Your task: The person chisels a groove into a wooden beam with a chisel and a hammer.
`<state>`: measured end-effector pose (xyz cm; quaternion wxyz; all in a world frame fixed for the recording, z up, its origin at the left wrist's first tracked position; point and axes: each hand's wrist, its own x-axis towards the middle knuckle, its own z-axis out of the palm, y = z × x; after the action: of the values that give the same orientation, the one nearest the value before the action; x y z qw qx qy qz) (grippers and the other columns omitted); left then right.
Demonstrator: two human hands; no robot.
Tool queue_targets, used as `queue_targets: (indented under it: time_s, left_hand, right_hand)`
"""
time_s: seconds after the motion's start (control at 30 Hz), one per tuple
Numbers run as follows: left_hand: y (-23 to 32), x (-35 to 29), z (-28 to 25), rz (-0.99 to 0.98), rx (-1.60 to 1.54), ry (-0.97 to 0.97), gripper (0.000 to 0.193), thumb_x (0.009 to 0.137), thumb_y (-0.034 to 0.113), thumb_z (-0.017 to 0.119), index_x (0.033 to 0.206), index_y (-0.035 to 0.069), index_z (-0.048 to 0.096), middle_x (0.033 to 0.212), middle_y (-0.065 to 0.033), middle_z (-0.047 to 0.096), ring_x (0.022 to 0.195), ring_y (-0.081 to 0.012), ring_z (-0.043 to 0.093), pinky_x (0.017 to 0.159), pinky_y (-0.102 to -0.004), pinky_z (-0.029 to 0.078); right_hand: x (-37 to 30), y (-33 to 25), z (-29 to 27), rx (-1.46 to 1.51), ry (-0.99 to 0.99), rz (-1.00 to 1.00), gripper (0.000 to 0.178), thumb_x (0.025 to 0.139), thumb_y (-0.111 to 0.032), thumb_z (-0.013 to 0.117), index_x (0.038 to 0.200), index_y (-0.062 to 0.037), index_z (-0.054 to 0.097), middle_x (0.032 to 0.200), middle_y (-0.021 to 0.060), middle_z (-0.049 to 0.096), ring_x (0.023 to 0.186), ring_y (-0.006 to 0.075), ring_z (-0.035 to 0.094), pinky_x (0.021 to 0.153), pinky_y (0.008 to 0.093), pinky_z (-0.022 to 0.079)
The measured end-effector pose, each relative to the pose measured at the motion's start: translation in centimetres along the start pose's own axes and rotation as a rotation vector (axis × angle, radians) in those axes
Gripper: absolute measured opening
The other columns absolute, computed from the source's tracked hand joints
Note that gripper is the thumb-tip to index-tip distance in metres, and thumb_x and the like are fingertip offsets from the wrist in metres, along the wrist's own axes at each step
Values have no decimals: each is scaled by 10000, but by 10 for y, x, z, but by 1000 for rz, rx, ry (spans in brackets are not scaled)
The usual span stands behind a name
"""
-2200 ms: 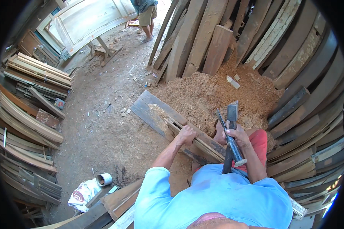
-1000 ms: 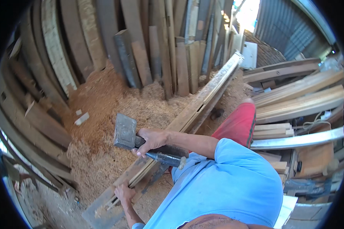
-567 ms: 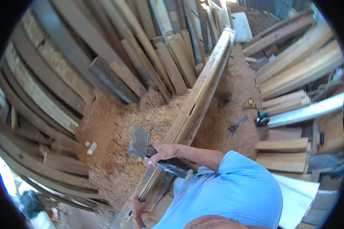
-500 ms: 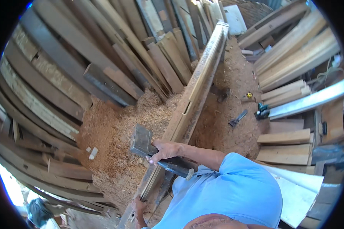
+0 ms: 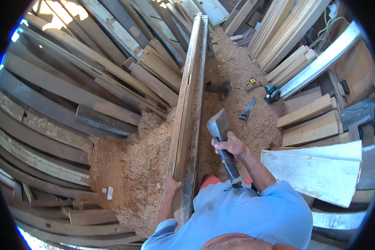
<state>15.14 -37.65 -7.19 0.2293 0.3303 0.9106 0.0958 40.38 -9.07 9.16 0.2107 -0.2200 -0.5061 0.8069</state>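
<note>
My right hand [image 5: 234, 146] is wrapped round the dark handle of a mallet-like tool [image 5: 218, 125], which has a blocky grey head and a pale band near the handle's lower end. It is held up right of the long work beam [image 5: 192, 137], with the head pointing away from me and apart from the wood. My left hand [image 5: 171, 186] grips the near part of a long wooden plank [image 5: 177, 150] lying along the beam. The fingers curl over the plank's left edge and are partly hidden. Narrow grooves or strips run along the plank's length.
Wood shavings [image 5: 133, 166] are heaped to the left, beside leaning boards [image 5: 62, 112]. On the ground at right lie a dark-handled tool [image 5: 248, 109], a yellow tape measure [image 5: 253, 81] and a green power tool [image 5: 273, 93]. A white panel [image 5: 312, 168] sits near my right arm.
My right hand has carried the mallet-like tool from above the plank to the right of the beam, tilting its head upward. The view has turned; my left hand still grips the plank.
</note>
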Motion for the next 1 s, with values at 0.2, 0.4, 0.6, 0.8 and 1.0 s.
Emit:
queue_targets:
  time_s: [0.2,0.4,0.6,0.8,1.0]
  left_hand:
    - [7,-2,-12,57,-93,-49,520,682,273,750,1099,-19,645,962,-277,711,957,-444,692,872,-486,554]
    - [-17,7,2,96,-122,-55,530,699,282,736,1124,-16,632,1022,-283,703,1002,-450,680,910,-490,536]
    - [-7,11,0,63,-88,-115,504,707,272,721,1102,-36,663,1001,-287,709,982,-441,692,886,-484,543]
    - [-8,4,0,133,-167,-88,466,715,266,758,1044,-56,688,977,-278,715,948,-411,712,831,-473,565]
    - [-14,6,-4,138,-117,-61,467,737,253,728,1075,-67,681,968,-273,720,948,-423,711,839,-464,561]
  right_hand:
    - [-59,37,-8,-7,308,-19,250,842,-241,753,959,-41,660,807,39,655,707,143,656,657,301,528]
    - [-106,49,24,12,525,-58,250,863,-274,737,965,-55,672,778,32,662,689,110,616,634,276,495]
    - [-146,59,42,46,648,-104,256,837,-258,748,964,-46,680,751,42,664,667,122,629,622,276,491]
    - [-191,65,90,43,655,-97,288,826,-255,758,985,-31,672,763,52,668,676,130,647,633,287,517]
    - [-209,76,120,60,586,-119,271,833,-232,752,995,-31,670,769,57,676,658,131,651,628,286,531]
